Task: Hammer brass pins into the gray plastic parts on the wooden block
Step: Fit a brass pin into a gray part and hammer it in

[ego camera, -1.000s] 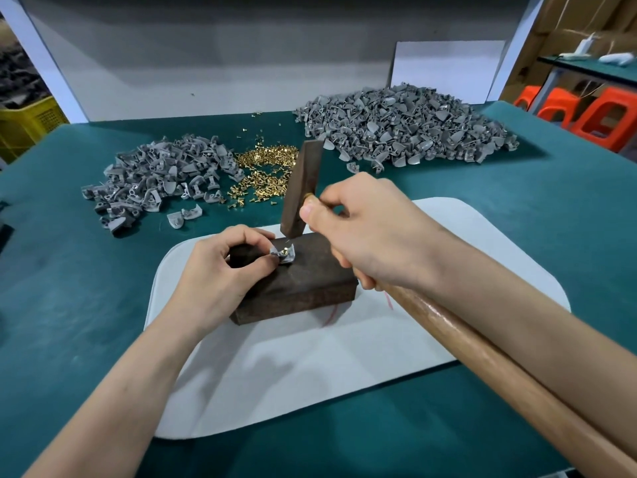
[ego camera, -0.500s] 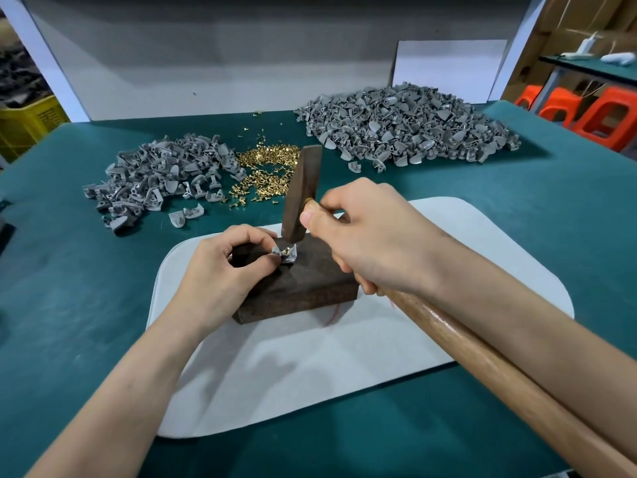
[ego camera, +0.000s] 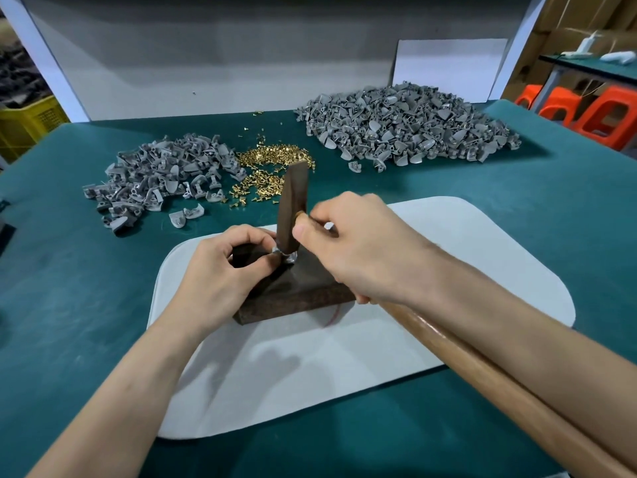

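Observation:
A dark wooden block (ego camera: 296, 294) lies on a white pad (ego camera: 344, 367). On the block's top sits a small gray plastic part (ego camera: 289, 258), pinched by my left hand (ego camera: 224, 274) at its left side. My right hand (ego camera: 358, 250) grips the hammer close to its head, with the long wooden handle (ego camera: 499, 377) running back under my forearm. The dark hammer head (ego camera: 292, 208) stands upright, its lower face down on the part. The brass pin is hidden under the head.
On the green table, a small pile of gray parts (ego camera: 162, 174) lies at the left, loose brass pins (ego camera: 272, 167) in the middle and a large gray pile (ego camera: 406, 125) at the back right. Orange stools (ego camera: 586, 115) stand beyond the right edge.
The hammer head has come down from just above the part onto it. My left hand keeps its pinch on the part.

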`<state>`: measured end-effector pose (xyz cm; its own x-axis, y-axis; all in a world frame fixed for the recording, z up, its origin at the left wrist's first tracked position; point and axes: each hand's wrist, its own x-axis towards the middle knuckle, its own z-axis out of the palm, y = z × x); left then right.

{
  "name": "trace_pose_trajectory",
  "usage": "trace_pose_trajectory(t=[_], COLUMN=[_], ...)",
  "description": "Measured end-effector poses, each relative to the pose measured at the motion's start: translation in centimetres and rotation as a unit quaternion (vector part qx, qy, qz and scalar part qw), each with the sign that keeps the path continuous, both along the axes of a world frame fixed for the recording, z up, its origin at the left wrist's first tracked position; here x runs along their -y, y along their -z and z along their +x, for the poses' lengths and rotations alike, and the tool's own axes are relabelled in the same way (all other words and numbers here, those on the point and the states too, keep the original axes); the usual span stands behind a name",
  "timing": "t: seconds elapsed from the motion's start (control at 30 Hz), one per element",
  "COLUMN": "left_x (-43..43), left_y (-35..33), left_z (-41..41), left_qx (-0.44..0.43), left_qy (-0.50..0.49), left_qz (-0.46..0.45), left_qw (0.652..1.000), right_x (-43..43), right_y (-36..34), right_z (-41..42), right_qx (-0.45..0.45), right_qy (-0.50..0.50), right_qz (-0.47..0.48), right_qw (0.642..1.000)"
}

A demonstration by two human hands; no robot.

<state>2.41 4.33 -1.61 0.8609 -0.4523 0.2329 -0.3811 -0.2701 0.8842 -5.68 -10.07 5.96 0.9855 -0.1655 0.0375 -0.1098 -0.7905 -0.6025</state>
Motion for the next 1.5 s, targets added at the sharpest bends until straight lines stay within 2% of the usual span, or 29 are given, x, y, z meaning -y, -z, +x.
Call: trace_pose_trajectory(t=[0.17,0.5,0.67,0.83,1.0,1.1,1.17,1.27,1.33,1.43,1.5], left_x=[-0.1,0.0,-0.2,-0.1,-0.1,-0.2,-0.3,-0.3,-0.3,-0.3,-0.3], left_y=[0.3,0.1,0.5,0.2,0.4,0.4,0.4,0.4,0.5,0.4,0.3], left_z=[0.2,-0.1,0.4,0.1,0.2,0.4,0.5,0.6,0.6,0.5,0.4], left_qx=[-0.013,0.021,-0.018,-0.020,-0.025,-0.045,-0.054,-0.051,-0.058,-0.062,-0.059], left_qy=[-0.007,-0.023,-0.006,0.011,-0.004,0.003,0.003,-0.004,-0.007,0.000,0.001], left_qz=[-0.002,0.015,-0.001,-0.019,-0.018,-0.024,-0.031,-0.023,-0.027,-0.032,-0.035], left_qw=[1.000,0.999,1.000,1.000,1.000,0.999,0.998,0.998,0.998,0.998,0.998], right_x=[0.6,0.3,0.5,-0.3,0.5,0.0,0.1,0.9,1.0,0.2,0.5], right_y=[-1.0,-0.8,-1.4,-0.1,-2.3,-0.9,-0.6,-2.2,-2.7,-1.1,-0.6], right_z=[-0.3,-0.6,-0.5,0.1,0.1,0.2,0.1,-0.2,-0.2,0.0,0.0], right_qx=[0.049,0.023,0.070,-0.016,0.088,0.008,-0.018,0.068,0.104,0.012,-0.011], right_qy=[0.017,0.006,0.021,-0.003,0.026,0.012,0.013,0.031,0.027,-0.002,-0.005], right_qz=[0.037,0.032,0.067,-0.054,0.022,-0.057,-0.055,0.022,0.019,-0.057,-0.050], right_qw=[0.998,0.999,0.995,0.998,0.996,0.998,0.998,0.997,0.994,0.998,0.999])
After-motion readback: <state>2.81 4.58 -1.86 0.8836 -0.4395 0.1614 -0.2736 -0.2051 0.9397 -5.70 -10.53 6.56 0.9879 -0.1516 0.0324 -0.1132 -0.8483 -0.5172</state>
